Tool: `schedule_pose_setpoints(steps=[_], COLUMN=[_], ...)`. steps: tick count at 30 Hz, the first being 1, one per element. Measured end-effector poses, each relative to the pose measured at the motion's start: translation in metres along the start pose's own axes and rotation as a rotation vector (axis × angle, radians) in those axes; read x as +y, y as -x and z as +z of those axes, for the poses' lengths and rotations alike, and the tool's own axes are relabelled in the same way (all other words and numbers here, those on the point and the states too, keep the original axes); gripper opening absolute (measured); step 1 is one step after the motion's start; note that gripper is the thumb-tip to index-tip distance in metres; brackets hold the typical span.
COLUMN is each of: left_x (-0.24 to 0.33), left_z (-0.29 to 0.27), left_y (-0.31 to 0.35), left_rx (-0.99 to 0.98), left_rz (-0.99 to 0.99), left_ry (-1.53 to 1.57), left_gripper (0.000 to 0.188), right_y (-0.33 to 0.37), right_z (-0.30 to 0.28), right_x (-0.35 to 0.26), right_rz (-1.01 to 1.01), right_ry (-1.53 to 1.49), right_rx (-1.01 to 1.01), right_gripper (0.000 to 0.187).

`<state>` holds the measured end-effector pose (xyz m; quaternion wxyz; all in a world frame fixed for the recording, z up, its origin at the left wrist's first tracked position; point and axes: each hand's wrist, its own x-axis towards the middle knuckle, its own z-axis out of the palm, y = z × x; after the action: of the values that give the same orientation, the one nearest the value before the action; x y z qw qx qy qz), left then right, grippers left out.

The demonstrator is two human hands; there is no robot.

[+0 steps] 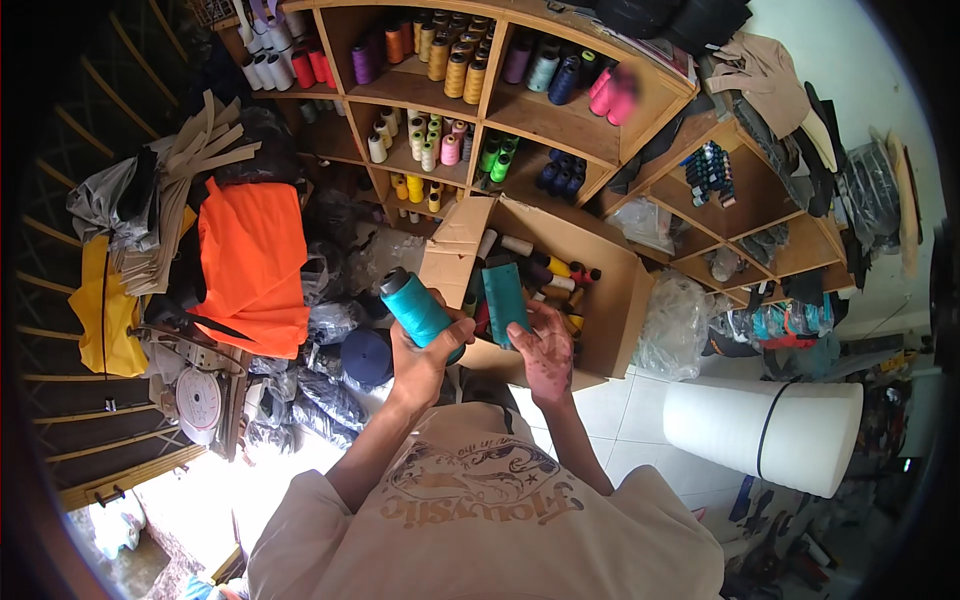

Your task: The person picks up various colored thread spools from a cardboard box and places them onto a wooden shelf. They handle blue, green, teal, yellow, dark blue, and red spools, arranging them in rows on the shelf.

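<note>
My left hand (425, 358) is wrapped round a large turquoise thread cone (415, 312), its dark tip pointing up and to the left. In my right hand (546, 352) is a flat teal piece of fabric (505, 303), pinched at its lower right edge and held upright beside the cone, with a gap between them. Both are above the near side of an open cardboard box (612, 350). Inside the box lie several loose thread cones (555, 266) in yellow, red, white and black, partly hidden by my hands and the fabric.
Wooden shelves (560, 125) full of coloured thread cones stand behind the box, with more cubbies (715, 215) to the right. Orange fabric (255, 270) and plastic-wrapped bundles (325, 405) are at left. A white foam roll (720, 430) lies on the tiled floor at right, near clear plastic bags (670, 325).
</note>
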<state>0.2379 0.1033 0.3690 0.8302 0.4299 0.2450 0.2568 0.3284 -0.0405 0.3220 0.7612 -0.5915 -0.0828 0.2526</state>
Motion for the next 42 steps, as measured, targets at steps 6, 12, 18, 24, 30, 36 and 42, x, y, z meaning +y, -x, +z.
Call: schedule_pose_setpoints(steps=[6,12,18,24,30,36,42], left_x=[-0.014,-0.029,-0.024,-0.016,-0.02,-0.028,-0.023], left_z=[-0.011,-0.012,-0.002,0.006,0.005,0.012,0.017], left_y=[-0.005,-0.011,-0.012,-0.011,-0.009,-0.001,0.001], left_rx=[0.016,0.05,-0.074,-0.152,-0.118,-0.11,-0.13], left_rz=[0.016,-0.029,0.011,0.024,-0.001,0.083,0.083], left_ry=[-0.074,-0.134,-0.072,-0.11,-0.139,-0.278,-0.305], left_gripper=[0.027,0.03,0.022,0.019,0.019,0.019,0.021], right_y=[-0.001,0.005,0.008,0.005,0.011,0.009,0.008], right_z=[-0.006,0.001,0.002,-0.011,0.004,-0.003,0.002], right_x=[-0.002,-0.012,-0.013,0.0,-0.021,-0.012,-0.008], right_rz=[-0.009,0.122,0.244,0.303,0.199,0.245,0.191], right_ry=[-0.043,-0.313,-0.571,-0.689,-0.537,-0.487,-0.345], right_rx=[-0.001,-0.074,-0.292,-0.393,-0.319,-0.237,-0.192], right_gripper=[0.048,0.049,0.047,0.05,0.048,0.047,0.039])
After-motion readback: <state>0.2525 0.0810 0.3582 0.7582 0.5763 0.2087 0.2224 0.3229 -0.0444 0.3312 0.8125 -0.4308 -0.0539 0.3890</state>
